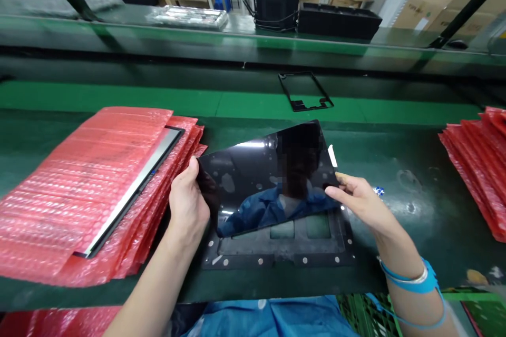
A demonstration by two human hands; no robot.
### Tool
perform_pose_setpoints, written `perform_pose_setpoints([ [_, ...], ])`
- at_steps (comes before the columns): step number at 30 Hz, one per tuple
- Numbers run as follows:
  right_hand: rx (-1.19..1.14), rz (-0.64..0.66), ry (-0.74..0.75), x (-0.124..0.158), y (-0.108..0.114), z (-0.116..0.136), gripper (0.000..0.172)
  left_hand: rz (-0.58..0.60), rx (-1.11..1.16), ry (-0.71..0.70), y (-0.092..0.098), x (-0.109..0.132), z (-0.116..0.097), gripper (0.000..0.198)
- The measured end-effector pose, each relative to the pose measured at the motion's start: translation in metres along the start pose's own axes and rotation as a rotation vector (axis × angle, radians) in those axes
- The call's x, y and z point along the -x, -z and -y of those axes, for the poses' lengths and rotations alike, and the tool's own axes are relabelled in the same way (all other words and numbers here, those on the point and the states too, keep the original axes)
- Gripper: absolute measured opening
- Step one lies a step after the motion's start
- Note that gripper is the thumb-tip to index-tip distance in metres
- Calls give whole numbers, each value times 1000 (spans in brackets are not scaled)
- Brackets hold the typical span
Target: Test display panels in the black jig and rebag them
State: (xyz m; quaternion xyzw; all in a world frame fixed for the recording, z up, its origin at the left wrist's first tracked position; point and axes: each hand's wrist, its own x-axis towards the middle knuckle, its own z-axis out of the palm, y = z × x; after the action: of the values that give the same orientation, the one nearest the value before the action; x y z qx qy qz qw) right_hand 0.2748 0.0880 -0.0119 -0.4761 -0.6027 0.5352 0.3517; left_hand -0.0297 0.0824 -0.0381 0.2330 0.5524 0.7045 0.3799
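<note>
Between my hands is a glossy black screen panel (253, 179), tilted, its surface mirroring a person in blue. My left hand (190, 200) grips its left edge with the thumb on top. At the right edge, my right hand (358, 197) pinches it between thumb and fingers; a small white tab (332, 156) sticks out just above. Beneath the panel lies a dark flat frame (282, 259) with round silvery spots along its border and rectangular openings. The panel covers much of this frame, so I cannot tell whether they touch.
Left, red bubble-wrap sleeves (79, 184) are stacked, with another panel (134, 195) jutting from the top one. More red sleeves (478, 163) lie far right. A thin black frame (306, 91) rests on the green strip ahead. A green crate (356, 316) stands below the bench edge.
</note>
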Motion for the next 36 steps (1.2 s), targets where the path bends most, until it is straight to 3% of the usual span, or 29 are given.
perform_pose_setpoints([
  [2, -124, 71, -40, 1, 0, 1, 43, -77, 87, 13, -5, 2, -2, 25],
  [5, -201, -21, -54, 2, -1, -1, 41, -39, 105, 28, -10, 8, -9, 31],
  [8, -211, -139, -50, 0, 2, -4, 43, 107, 106, 44, -7, 22, -19, 35],
  [12, -229, -249, -37, -4, 5, -10, 43, 440, -47, 254, 6, 50, -26, 34],
  [15, -238, -251, -59, -9, 1, -15, 42, 511, -111, 228, 14, 64, -27, 28],
  [18, -251, -215, -93, -19, -7, -9, 45, 446, -110, 178, 23, 68, -33, 25],
  [22, -292, -109, -70, -55, -33, 30, 47, 372, -158, 71, 47, 61, -61, 27],
  [25, -354, -22, -45, -103, -72, 70, 40, 49, -335, -249, 77, 45, -86, 41],
  [27, -358, -27, -78, -142, -105, 88, 27, -201, -586, -449, 100, 27, -95, 46],
  [28, -352, -28, -84, -161, -123, 94, 21, -269, -740, -506, 112, 16, -97, 45],
  [29, -338, -38, -99, -180, -140, 98, 20, -297, -893, -539, 122, 5, -96, 43],
  [32, -252, -71, -158, -226, -180, 94, 17, -227, -1211, -562, 147, -22, -87, 42],
  [34, -160, -90, -190, -245, -192, 84, 20, -209, -1300, -591, 155, -30, -80, 41],
  [36, -36, -105, -208, -257, -191, 71, 30, -217, -1349, -619, 158, -31, -74, 41],
])
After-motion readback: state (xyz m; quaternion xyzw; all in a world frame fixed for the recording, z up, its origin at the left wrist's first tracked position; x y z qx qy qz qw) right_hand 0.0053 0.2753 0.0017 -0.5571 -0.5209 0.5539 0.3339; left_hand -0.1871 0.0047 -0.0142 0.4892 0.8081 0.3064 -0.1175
